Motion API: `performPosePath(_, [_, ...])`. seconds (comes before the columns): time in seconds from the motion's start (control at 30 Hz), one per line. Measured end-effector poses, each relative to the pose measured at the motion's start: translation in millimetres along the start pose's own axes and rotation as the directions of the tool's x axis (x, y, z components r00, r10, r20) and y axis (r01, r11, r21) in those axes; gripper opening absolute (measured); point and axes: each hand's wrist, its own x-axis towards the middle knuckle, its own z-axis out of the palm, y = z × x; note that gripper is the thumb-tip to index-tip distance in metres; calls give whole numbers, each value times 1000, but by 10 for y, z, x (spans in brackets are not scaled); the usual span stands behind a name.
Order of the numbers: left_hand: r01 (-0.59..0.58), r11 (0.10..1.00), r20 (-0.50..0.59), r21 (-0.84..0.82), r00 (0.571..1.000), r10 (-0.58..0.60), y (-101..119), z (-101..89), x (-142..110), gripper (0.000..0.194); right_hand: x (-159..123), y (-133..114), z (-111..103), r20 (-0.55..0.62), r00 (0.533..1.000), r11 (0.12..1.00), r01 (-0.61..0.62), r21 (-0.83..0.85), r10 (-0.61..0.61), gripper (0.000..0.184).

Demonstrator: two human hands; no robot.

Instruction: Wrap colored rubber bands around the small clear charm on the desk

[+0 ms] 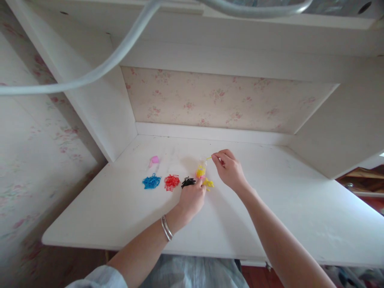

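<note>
My left hand (pixel 193 198) is closed around the lower part of a small clear container (pixel 201 168), which stands tilted slightly and shows yellow and pink inside. Pinched between the fingers of my right hand (pixel 226 168) is a thin yellow rubber band (pixel 209 158), held beside the container's top. A small pile of yellow rubber bands (pixel 209 183) lies just right of my left fingers. Black rubber bands (pixel 188 182) are heaped directly to the left of them, partly covered by that hand. Farther left come red rubber bands (pixel 172 182) and blue rubber bands (pixel 151 181).
A pink plastic piece (pixel 154 160), perhaps a lid, rests behind the blue pile. The white desk (pixel 120 216) ends at upright panels (pixel 96 100) on both sides and a low back ledge (pixel 210 131). Overhead, a pale tube (pixel 99 70) crosses the view.
</note>
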Motion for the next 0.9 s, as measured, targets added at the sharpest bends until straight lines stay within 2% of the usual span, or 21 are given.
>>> performPosePath(0.27, [-27,1000,-5,10,1000,27,-22,27,-36,31,93,-27,79,88,993,975,101,-196,-85,28])
performPosePath(0.4, [5,1000,-8,-18,1000,-6,-21,0,-57,32,107,-27,104,107,990,975,112,-191,-93,28])
performPosePath(0.5, [22,999,-32,-46,999,-24,-24,-53,-76,33,72,24,87,66,997,991,43,-131,-34,29])
performPosePath(0.67, [42,994,-119,-105,991,-54,-56,-220,-95,35,-222,279,108,38,994,994,-101,-28,102,29])
performPosePath(0.8, [80,979,-178,-187,977,-114,-129,-424,-34,35,-620,510,242,167,963,978,-209,-23,210,30])
performPosePath(0.9, [104,969,-238,-224,958,-158,-206,-601,81,32,-841,594,342,257,936,971,-227,-75,239,29])
